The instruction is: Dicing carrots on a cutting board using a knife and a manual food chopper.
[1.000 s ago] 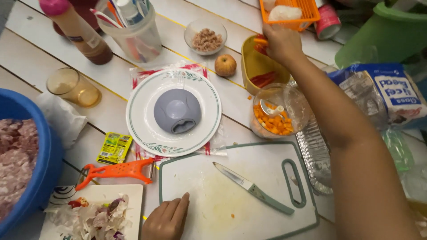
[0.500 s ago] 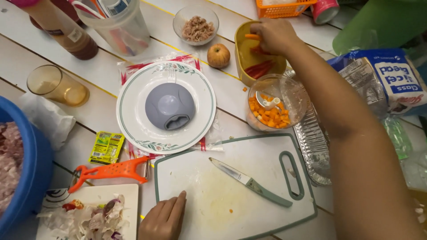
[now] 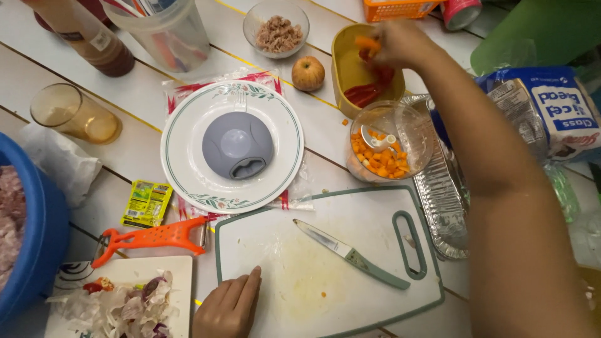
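Carrot piece [image 3: 368,44], orange and slightly blurred, sits in the grip of our right hand [image 3: 400,40], which closes its fingertips around it above the yellow container [image 3: 350,69] at the far edge of the desk [image 3: 150,134]. We note red strips, probably pepper, lying inside that container below the hand. Our left hand [image 3: 230,307] rests flat and holds nothing, its fingers lying on the near left corner of the white cutting board [image 3: 325,269].

Work completed, as we judge it:
- The clear chopper bowl [image 3: 391,141], just nearer than the yellow container, already holds a layer of diced carrot around its blade shaft.
- The cutting board shows orange stains and a stray crumb; the knife [image 3: 350,253] lies idle across it.
- Vegetable peelings are heaped on the small board [image 3: 125,300] at the near left corner of the desk, with the orange peeler [image 3: 150,238] just beyond it.

Work remaining, as we judge it:
- The grey chopper lid [image 3: 238,145] lies on the white plate [image 3: 188,112], apart from the bowl, so no closing or chopping has been done on this load.
- More produce remains in the yellow container.
- The blue tub [image 3: 37,250] of minced meat at the left edge stands apart from the vegetables.
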